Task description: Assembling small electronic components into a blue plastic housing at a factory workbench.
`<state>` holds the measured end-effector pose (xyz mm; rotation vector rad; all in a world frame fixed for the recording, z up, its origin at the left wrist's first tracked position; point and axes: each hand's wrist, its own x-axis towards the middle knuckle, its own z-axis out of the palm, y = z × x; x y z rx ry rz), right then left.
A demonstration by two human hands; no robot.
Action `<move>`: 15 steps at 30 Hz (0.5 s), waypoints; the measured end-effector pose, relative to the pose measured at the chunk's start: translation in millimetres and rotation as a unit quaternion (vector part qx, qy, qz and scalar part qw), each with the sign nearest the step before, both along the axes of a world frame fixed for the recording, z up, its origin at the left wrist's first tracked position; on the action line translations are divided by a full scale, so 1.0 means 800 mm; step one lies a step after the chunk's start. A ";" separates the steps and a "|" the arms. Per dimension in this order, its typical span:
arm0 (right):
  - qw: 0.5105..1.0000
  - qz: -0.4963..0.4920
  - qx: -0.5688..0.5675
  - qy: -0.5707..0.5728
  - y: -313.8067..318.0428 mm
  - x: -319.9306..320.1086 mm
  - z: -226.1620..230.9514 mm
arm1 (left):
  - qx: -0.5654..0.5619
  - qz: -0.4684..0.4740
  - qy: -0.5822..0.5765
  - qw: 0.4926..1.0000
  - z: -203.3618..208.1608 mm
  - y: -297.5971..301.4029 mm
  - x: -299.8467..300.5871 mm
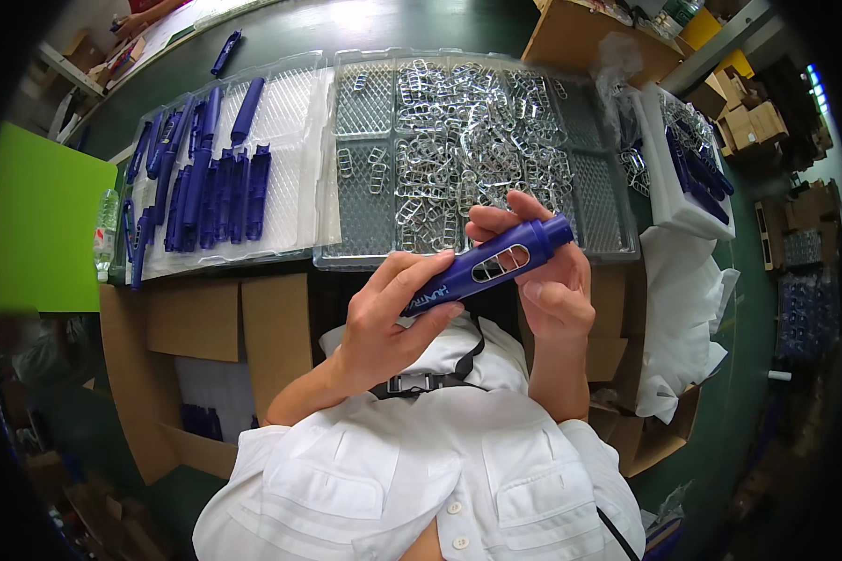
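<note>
A blue plastic tubular casing (458,277) slants in front of my chest, its narrower end up and to the right. Light lettering marks its lower part. An oval window in its side has a silver metal frame (528,251) with crossbars set in it. My left hand (382,313) is closed round the lower end, thumb and fingers pressing on the casing. At the upper end, my right hand (563,292) curls round from behind; two fingers show above the casing and the thumb is bent below it. Part of the right fingers is hidden.
Ahead lies a clear compartment tray (360,110) with many loose silver frames (477,122). Left of it, another tray (285,173) bears several blue casings (196,178). A white bin (660,187) stands right. Open cardboard boxes (276,327) sit below the table edge; a bottle (106,229) stands far left.
</note>
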<state>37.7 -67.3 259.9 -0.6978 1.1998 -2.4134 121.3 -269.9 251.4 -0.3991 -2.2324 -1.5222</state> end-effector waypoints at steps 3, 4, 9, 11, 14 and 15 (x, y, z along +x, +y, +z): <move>0.999 -0.025 0.028 -0.021 -0.011 0.008 0.004 | 0.002 0.001 0.024 1.000 -0.003 -0.007 0.006; 0.999 -0.027 0.035 -0.031 -0.016 0.010 0.004 | 0.023 0.005 0.015 1.000 -0.004 -0.008 0.008; 0.994 -0.036 0.083 -0.056 -0.039 0.018 0.006 | 0.062 0.013 -0.013 0.998 -0.019 -0.026 0.019; 0.993 -0.031 0.090 -0.063 -0.049 0.016 0.001 | 0.071 0.012 -0.020 0.997 -0.023 -0.035 0.021; 0.992 -0.028 0.103 -0.072 -0.063 0.011 -0.002 | 0.056 0.018 0.002 0.998 -0.029 -0.052 0.015; 0.991 -0.024 0.107 -0.074 -0.068 0.009 -0.003 | 0.060 0.021 0.000 0.998 -0.031 -0.056 0.015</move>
